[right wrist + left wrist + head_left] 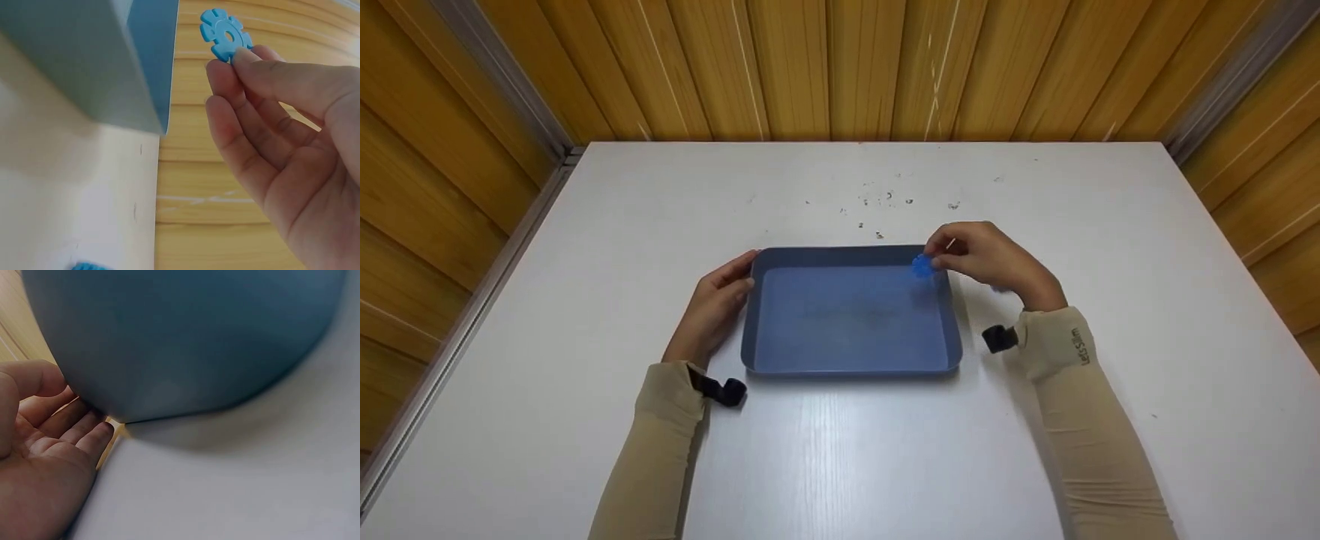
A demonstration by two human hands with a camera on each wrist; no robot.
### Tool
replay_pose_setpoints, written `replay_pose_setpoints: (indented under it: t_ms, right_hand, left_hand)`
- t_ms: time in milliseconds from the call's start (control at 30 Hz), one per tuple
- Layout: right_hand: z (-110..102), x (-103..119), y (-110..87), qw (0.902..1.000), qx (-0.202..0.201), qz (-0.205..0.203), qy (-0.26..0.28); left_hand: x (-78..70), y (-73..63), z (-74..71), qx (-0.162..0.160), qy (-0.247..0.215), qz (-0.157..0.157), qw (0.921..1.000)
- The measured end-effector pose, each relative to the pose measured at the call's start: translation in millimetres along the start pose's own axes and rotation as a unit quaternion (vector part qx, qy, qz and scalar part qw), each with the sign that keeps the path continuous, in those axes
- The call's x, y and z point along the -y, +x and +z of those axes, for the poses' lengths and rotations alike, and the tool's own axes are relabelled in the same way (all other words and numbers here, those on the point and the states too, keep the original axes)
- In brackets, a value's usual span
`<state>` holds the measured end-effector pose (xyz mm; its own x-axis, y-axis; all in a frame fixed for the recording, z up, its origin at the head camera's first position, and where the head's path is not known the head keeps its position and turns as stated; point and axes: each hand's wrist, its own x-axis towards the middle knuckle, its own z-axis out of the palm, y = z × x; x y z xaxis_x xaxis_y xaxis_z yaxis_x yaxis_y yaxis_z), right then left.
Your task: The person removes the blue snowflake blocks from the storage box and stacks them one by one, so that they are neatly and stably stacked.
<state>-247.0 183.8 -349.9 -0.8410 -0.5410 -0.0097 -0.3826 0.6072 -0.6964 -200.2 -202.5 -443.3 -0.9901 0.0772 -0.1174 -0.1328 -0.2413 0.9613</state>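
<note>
A blue-grey tray (851,361) lies on the white table. At its left side, my left hand (711,304) touches the outer wall with the fingers and thumb, near the far left corner. In the left wrist view, the fingertips (104,433) reach the edge of the tray wall (169,343). Above the far right corner, my right hand (986,259) pinches a blue notched plastic disc (922,265) between thumb and fingers. The right wrist view shows the disc (226,35) tilted, with a hole in its middle.
Another blue piece (89,266) lies on the table at the bottom of the right wrist view, mostly cut off. Dark scuff marks (889,196) dot the white table (840,450) behind the tray. Wood-patterned panels (862,71) stand along the back and sides.
</note>
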Motion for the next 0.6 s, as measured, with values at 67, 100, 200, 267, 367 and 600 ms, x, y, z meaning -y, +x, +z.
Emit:
replay_pose_setpoints:
  t_ms: [67,100,200,267,367,600]
  right_hand:
    - [-2.3,-5.2,-3.4,0.9999,-0.01,0.002,-0.009]
    - [-3.2,-7.5,-5.0,0.9998,-0.015,0.005,-0.013]
    - [-5.9,-14.2,-9.6,0.9993,-0.027,0.018,-0.017]
    - [-7.9,-18.4,-12.9,0.9989,-0.034,0.029,-0.018]
    - [-10.6,-24.9,-17.2,0.9979,-0.042,0.048,-0.015]
    - [-17.2,-39.3,-28.2,0.9952,-0.053,0.079,-0.022]
  left_hand:
    - [0.2,-0.2,-0.3,0.0,0.003,0.0,1.0]
    - [0.2,-0.3,-0.4,-0.002,0.006,-0.001,1.0]
    - [0.1,-0.6,-0.9,-0.003,0.015,0.002,0.9999]
    - [0.2,-0.7,-1.2,-0.003,0.017,0.005,0.9998]
    - [0.4,-0.9,-2.0,0.0,0.011,0.006,0.9999]
    - [0.0,-0.7,-2.3,-0.002,0.017,0.002,0.9999]
